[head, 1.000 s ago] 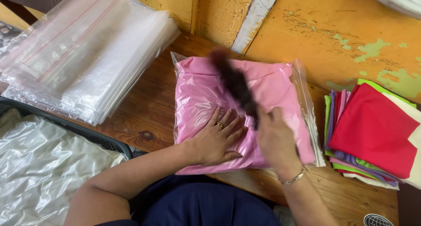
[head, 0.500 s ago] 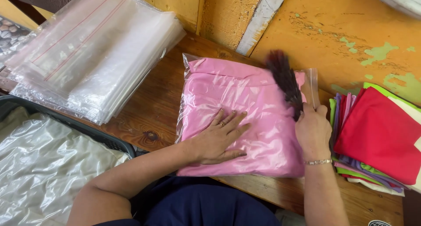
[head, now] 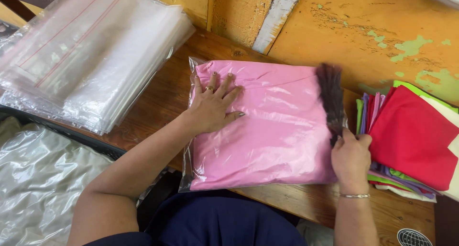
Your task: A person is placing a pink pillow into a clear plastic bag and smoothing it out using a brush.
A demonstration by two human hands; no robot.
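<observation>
Glossy bagged pink cloth [head: 267, 131], left hand [head: 213, 107] flat, grip open; right hand [head: 351, 155] gripping dark bristly brush [head: 331, 100]

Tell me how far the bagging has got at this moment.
Done: the folded pink garment sits inside its clear bag. In hand: left hand presses it flat while right hand holds a dark brush at its edge. Left: coloured garments wait unbagged; empty bags remain stacked.

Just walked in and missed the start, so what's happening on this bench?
A person presses the left hand flat on a pink folded garment in a clear plastic bag lying on the wooden bench. The right hand holds a dark brush at the bag's right edge. Empty clear bags sit left, folded coloured garments right.
</observation>
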